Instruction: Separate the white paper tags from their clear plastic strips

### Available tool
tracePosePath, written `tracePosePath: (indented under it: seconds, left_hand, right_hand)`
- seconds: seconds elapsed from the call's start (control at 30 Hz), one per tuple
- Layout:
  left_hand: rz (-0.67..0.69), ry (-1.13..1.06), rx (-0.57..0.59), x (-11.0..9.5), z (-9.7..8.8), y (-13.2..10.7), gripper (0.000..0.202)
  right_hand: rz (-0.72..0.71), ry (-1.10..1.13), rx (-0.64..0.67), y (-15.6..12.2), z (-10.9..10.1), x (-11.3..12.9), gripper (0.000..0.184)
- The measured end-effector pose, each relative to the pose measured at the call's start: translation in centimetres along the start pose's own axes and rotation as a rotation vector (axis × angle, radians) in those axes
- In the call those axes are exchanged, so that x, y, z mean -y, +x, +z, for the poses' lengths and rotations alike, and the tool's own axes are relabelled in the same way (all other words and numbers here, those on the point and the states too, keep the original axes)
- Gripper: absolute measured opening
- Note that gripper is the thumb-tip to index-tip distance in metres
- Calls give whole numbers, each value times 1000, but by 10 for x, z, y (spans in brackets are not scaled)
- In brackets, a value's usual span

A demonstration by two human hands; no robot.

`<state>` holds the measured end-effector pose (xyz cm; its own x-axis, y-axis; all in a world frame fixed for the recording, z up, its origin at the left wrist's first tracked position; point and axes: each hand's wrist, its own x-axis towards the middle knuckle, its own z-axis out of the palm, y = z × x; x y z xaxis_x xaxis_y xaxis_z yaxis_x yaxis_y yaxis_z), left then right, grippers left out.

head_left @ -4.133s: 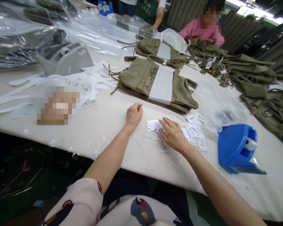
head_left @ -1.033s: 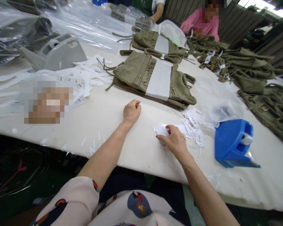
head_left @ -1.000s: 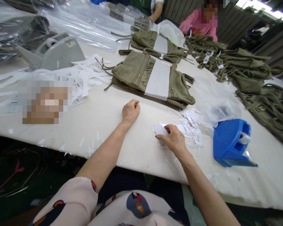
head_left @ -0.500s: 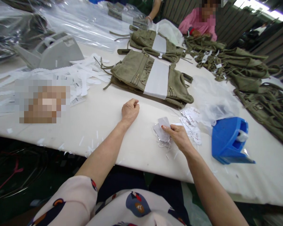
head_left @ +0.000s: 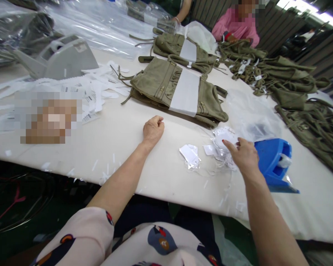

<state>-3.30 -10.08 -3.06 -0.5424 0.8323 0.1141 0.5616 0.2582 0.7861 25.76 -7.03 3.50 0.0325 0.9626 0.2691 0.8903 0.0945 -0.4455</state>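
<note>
With the left hand (head_left: 153,130) fisted idle mid-table, the right hand (head_left: 242,155), fingers loosely spread and empty, should pinch one hang tag from the tag pile (head_left: 224,142) near the front edge, beside the blue tape dispenser (head_left: 273,162).

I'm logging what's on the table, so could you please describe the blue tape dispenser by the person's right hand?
The blue tape dispenser is a wedge-shaped plastic block lying on the white table, just right of the right hand, which partly covers its near-left edge. A white roll sits in a slot at its far end. Crumpled clear plastic lies behind it.
</note>
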Motion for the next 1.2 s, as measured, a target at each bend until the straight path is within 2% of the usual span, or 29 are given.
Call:
tracePosePath:
  seconds: [0.07, 0.1, 0.17, 0.23, 0.27, 0.4, 0.5, 0.57, 0.7, 0.8, 0.87, 0.97, 1.03, 1.07, 1.13, 1.2]
  left_hand:
    - [0, 4, 1, 0, 0, 0, 27]
    - [3, 4, 2, 1, 0, 0, 27]
    - [12, 4, 0, 1, 0, -1, 27]
    - [19, 1, -4, 1, 0, -1, 27]
    - [21, -2, -2, 1, 0, -1, 27]
    - [13, 5, 7, 0, 0, -1, 28]
    - [9, 10, 4, 1, 0, 0, 27]
    - [20, 6, 2, 1, 1, 0, 27]
    - [19, 11, 6, 1, 1, 0, 27]
    - [12, 20, 4, 0, 1, -1, 27]
    - [17, 18, 2, -1, 1, -1, 27]
    - [24, 12, 8, -1, 1, -2, 27]
    - [22, 13, 10, -1, 1, -1, 27]
    - [21, 17, 10, -1, 1, -1, 27]
    - [22, 24, 7, 0, 2, 0, 27]
    - [28, 29, 8, 0, 1, -1, 28]
  right_hand:
    - [-173, -125, -50, -11, 7, 2, 50]
    - [-255, -102, 4, -20, 14, 7, 48]
    - [-340, -10, 213, -40, 29, 21, 43]
    - [-302, 2, 387, -56, 43, 36, 45]
    - [-250, -19, 431, -61, 48, 42, 46]
    - [-59, -9, 497, -61, 54, 54, 40]
    - [0, 185, 577, -54, 48, 51, 26]
    - [86, 386, 618, -50, 42, 47, 27]
    - [260, 615, 596, -43, 28, 40, 33]
    - [249, 659, 591, -32, 16, 32, 36]
    - [227, 624, 526, -20, 7, 21, 38]
    - [165, 273, 258, -4, -5, 3, 44]
    - [27, -36, 40, -5, -6, -1, 50]
    - [-66, -123, -14, -10, -4, 1, 51]
    - [-228, -111, 43, -30, 7, 12, 48]
    - [-272, -28, 226, -53, 23, 26, 47]
